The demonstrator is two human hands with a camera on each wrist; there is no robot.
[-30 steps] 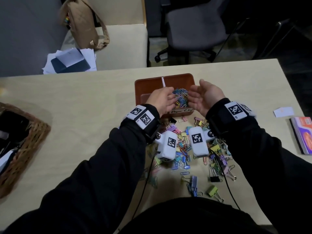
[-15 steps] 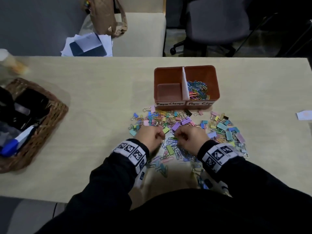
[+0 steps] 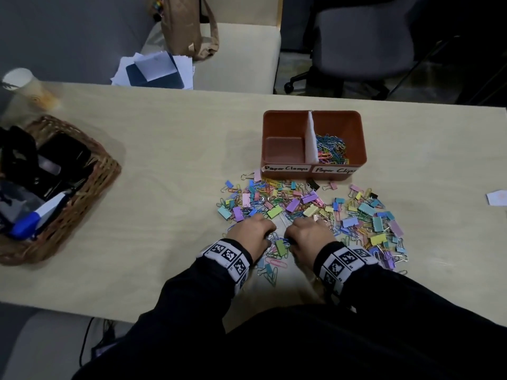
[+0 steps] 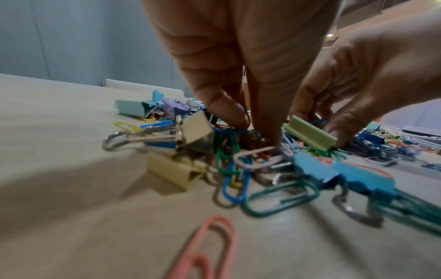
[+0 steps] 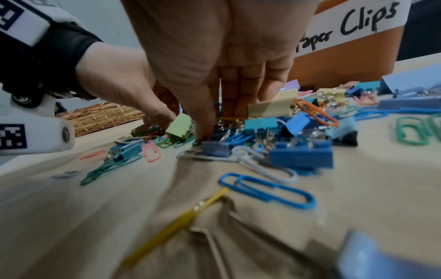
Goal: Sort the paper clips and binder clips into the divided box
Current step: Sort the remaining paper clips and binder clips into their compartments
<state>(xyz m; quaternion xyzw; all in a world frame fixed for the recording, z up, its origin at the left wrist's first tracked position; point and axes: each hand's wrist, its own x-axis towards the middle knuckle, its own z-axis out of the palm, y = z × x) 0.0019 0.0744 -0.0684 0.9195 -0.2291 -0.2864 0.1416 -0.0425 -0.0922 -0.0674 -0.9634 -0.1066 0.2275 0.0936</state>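
The brown divided box (image 3: 312, 116) stands on the table; its left compartment (image 3: 285, 149), labelled Paper Clamps, is bare, and its right one holds coloured paper clips (image 3: 330, 150). A mixed pile of paper clips and binder clips (image 3: 301, 207) lies in front of it. Both hands are down in the near part of the pile, knuckles up. My left hand (image 3: 267, 235) (image 4: 255, 130) pinches paper clips with thumb and fingers. My right hand (image 3: 292, 237) (image 5: 212, 128) pinches into clips beside a green binder clip (image 5: 180, 125) (image 4: 310, 133). What each pinch holds is partly hidden.
A wicker basket (image 3: 90, 187) with dark items and a marker sits at the table's left. A paper cup (image 3: 24, 86) stands at the far left and a small white card (image 3: 498, 197) at the right edge. Chairs, papers and a bag lie beyond the far edge.
One second ago both hands were over the box's right compartment above the paper clips. They have come back to the near part of the pile and curled down into it.
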